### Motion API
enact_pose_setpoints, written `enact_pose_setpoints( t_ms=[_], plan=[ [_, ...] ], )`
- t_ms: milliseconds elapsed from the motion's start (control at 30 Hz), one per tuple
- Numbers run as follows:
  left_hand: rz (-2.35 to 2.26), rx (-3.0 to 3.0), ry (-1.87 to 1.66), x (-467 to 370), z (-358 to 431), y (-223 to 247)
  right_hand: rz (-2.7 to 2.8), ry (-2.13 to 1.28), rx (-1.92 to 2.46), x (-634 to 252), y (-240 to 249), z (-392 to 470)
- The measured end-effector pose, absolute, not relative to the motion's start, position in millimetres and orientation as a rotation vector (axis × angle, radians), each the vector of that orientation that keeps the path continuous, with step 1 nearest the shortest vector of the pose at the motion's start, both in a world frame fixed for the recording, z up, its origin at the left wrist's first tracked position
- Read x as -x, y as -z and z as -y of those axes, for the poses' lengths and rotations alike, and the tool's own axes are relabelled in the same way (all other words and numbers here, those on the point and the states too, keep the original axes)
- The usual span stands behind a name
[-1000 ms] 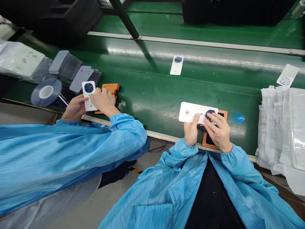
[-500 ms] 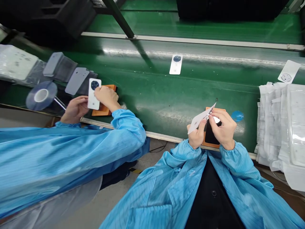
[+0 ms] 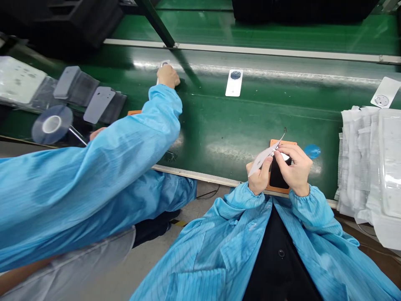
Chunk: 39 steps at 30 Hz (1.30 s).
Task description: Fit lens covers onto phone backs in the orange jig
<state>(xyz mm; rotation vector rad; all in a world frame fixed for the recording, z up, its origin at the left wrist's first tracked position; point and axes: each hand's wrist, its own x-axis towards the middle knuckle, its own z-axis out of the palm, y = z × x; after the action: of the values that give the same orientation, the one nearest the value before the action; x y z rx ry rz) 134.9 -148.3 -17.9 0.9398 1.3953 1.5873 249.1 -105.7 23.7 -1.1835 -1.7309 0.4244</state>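
My left hand (image 3: pixel 258 180) grips a white phone back cover (image 3: pixel 260 160) by its lower part, thumb on the near side. The cover is tilted up on edge, so its face shows only at a slant. At its upper end the thumb and fingers of my right hand (image 3: pixel 295 167) are pinched together against it. The fingertips hide whatever small part may lie between them. Below both hands an orange fixture (image 3: pixel 277 190) with a black middle (image 3: pixel 277 177) sits at the belt's near edge. A blue round disc (image 3: pixel 312 151) lies just right of my right hand.
On the green belt (image 3: pixel 203 121) lie a white back cover (image 3: pixel 233 85) and another (image 3: pixel 384 93) at far right. Stacked clear trays (image 3: pixel 390 154) stand at right. At left are a co-worker's sleeve (image 3: pixel 134 138), a film roll (image 3: pixel 52 124) and grey panels (image 3: pixel 99 104).
The co-worker's hand has moved from the orange fixture out to the far side of the belt with a white cover. The covers on the belt have shifted slightly right. My hands stay nearly still.
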Motion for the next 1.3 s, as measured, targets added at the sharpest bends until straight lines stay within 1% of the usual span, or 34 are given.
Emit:
enact_pose_setpoints(
  t_ms=[167, 300, 533, 633, 700, 767, 833, 933, 1033, 1100, 1200, 1300],
  plan=[
    [-1.427, -0.926, -1.587, -134, 148, 18, 1.750, -0.429, 1.183, -249, -23, 105],
    [-1.393, -0.944, -1.532, -134, 147, 11, 1.764, -0.360, 1.144, -248, -22, 103],
    [-1.258, -1.063, -1.515, -138, 149, 1, 1.813, -0.245, 1.268, -245, -16, 102],
    [-1.231, -0.956, -1.465, -143, 145, 10, 1.839, -0.279, 1.329, -246, -10, 98],
    [-1.199, -0.748, -1.461, -144, 137, 17, 1.854, -0.303, 1.386, -256, -4, 91],
    [-1.112, -0.485, -1.465, -139, 126, 22, 1.802, -0.330, 1.506, -278, 5, 79],
    [-1.015, -0.290, -1.462, -130, 116, 22, 1.675, -0.384, 1.719, -311, 16, 65],
    [-0.963, -0.240, -1.461, -114, 110, 20, 1.562, -0.467, 2.078, -364, 31, 51],
    [-0.982, -0.372, -1.456, -106, 112, 20, 1.585, -0.420, 2.237, -392, 32, 56],
    [-1.037, -0.563, -1.440, -104, 116, 22, 1.567, -0.372, 2.169, -391, 22, 69],
    [-1.099, -1.153, -1.341, -98, 120, 20, 1.662, -0.355, 1.841, -371, -4, 92],
    [-0.973, -1.907, -1.121, -91, 119, 17, 1.994, -0.314, 1.399, -349, -25, 111]
  ],
)
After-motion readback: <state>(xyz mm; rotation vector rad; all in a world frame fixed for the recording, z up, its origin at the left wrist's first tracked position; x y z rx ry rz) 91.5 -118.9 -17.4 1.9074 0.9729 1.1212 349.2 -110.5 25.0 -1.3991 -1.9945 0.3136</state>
